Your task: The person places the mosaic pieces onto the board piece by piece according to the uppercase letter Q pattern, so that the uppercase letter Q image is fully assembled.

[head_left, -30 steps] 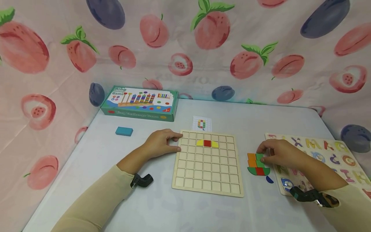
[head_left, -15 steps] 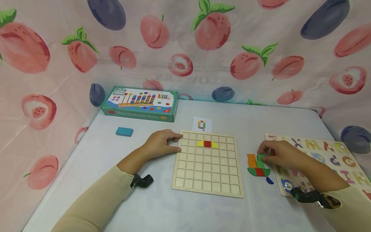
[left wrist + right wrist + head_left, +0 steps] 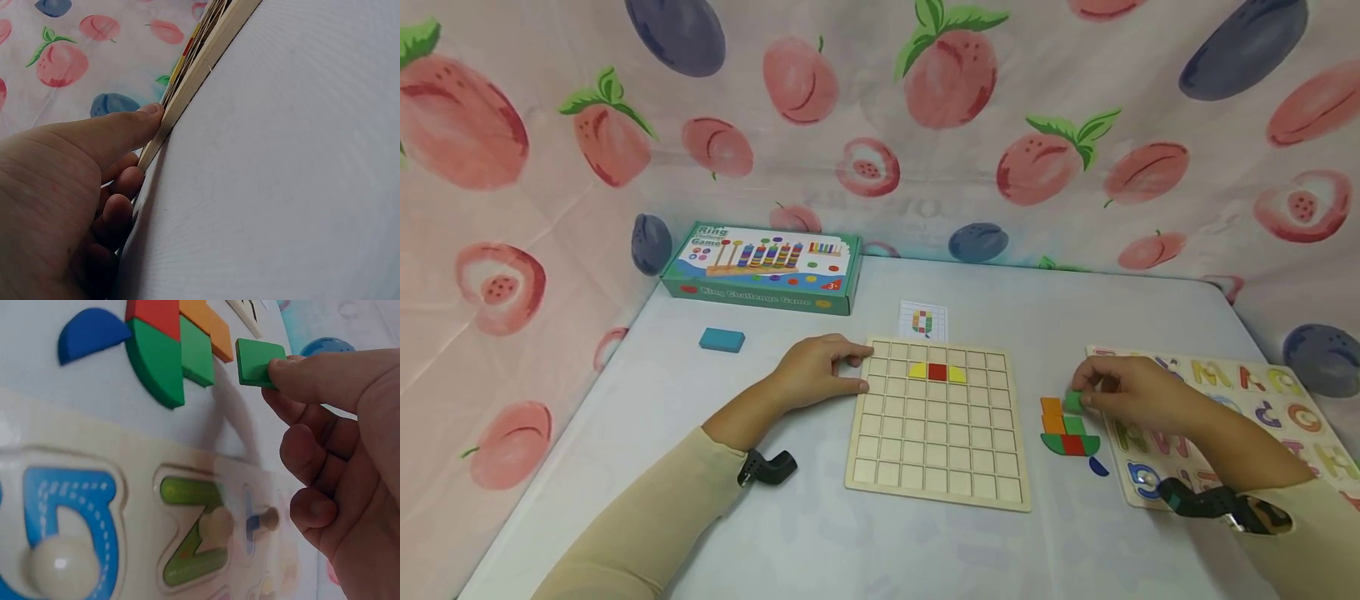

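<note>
One white table (image 3: 820, 533) bears a gridded board (image 3: 937, 442) before fruit-printed cloth (image 3: 775, 183)

Green square tile (image 3: 253, 362): thin, plain-faced, tilted, off the surface (image 3: 760, 533), pinched in right grip (image 3: 1131, 396), near but apart from the loose pieces (image 3: 1052, 424). Grid board (image 3: 937, 442): pale wood, seven-by-seven cells, flat on surface, left edge touched by left grip (image 3: 812, 372). Second row from far edge: red square (image 3: 937, 372) mid-column, yellow round-cornered piece (image 3: 917, 371) each side.

Head view high, forward-down; wrist views close-up (grid board (image 3: 936, 454) shared)
</note>
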The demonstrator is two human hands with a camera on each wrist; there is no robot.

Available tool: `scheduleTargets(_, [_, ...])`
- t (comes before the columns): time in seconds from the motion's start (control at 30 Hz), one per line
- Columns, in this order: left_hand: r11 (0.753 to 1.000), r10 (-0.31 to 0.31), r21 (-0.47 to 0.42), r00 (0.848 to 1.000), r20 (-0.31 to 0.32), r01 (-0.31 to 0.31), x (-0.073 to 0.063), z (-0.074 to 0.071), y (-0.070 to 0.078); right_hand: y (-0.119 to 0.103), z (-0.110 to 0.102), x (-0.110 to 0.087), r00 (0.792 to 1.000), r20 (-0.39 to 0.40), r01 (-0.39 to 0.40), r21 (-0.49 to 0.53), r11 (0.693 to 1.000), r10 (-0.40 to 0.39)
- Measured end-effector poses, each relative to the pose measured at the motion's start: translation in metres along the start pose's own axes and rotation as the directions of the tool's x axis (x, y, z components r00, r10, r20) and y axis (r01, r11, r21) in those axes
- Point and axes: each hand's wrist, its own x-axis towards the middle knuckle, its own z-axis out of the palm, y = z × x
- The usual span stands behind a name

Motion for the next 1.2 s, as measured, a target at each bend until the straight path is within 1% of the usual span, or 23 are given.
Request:
scheduleTargets(0.27, [1.000,-0.001,-0.004,1.000,0.005,0.001,0.001,0.000,0.000,-0.012,0.004,0.009,1.000,-0.009,0.028,0.054,0.998,-0.027])
scheduleTargets(0.6, [1.000,-0.004,0.006,1.000,0.009,0.004,0.000,0.000,0.000,-0.028,0.011,0.027,0.995,-0.013,0.096,0.127,0.987,-0.096])
scheduleTargets(0.73, [1.000,-0.005,0.010,1.000,0.010,0.005,0.000,0.000,0.000,-0.036,0.016,0.035,0.993,-0.018,0.118,0.148,0.982,-0.117])
scheduleTargets(0.8, [1.000,-0.003,0.013,1.000,0.008,0.003,0.000,0.000,0.000,-0.041,0.018,0.039,0.994,-0.013,0.110,0.149,0.983,-0.109])
scheduleTargets(1.03, [1.000,0.006,0.010,1.000,-0.001,-0.006,0.000,-0.001,0.000,-0.053,0.029,0.055,0.990,-0.017,0.141,0.185,0.973,-0.140])
scheduleTargets(1.2, [1.000,0.008,0.003,1.000,0.000,-0.008,0.000,-0.001,0.000,-0.060,0.039,0.062,0.990,-0.012,0.141,0.207,0.968,-0.142])
